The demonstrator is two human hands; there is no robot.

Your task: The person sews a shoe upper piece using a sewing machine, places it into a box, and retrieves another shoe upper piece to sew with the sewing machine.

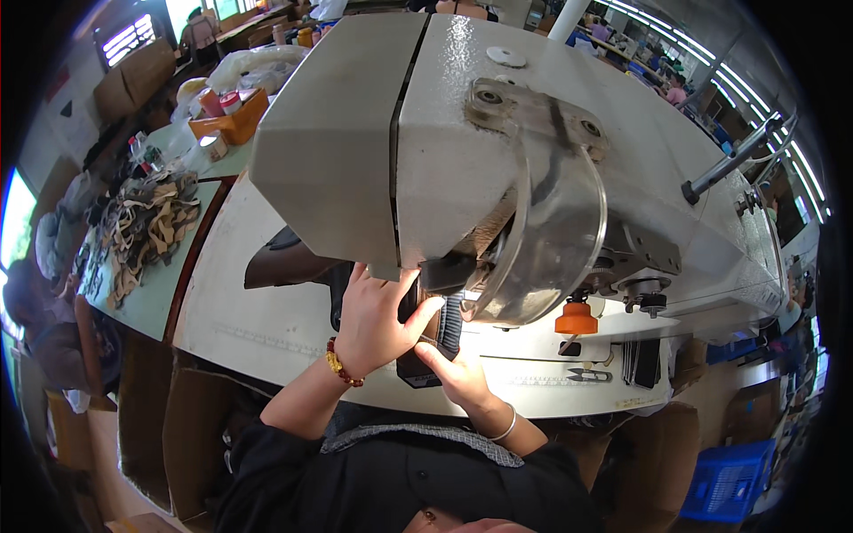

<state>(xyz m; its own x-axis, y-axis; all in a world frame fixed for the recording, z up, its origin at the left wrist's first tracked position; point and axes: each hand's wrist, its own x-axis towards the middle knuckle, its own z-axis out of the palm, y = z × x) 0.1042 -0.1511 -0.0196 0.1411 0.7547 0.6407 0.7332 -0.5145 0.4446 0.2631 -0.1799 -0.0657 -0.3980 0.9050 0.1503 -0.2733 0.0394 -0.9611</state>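
Seen from above, a person's left hand, wearing a red and gold bead bracelet, lies with fingers spread over a dark, ribbed piece of material, while the right hand, with a thin silver bangle, pinches the near edge of that piece between thumb and fingers. The piece lies on the pale table between both hands, its far end tucked under the head of a large grey sewing machine and just beside a clear curved guard. To the right of the hands are an orange knob and small snips; well left lies a heap of tan straps.
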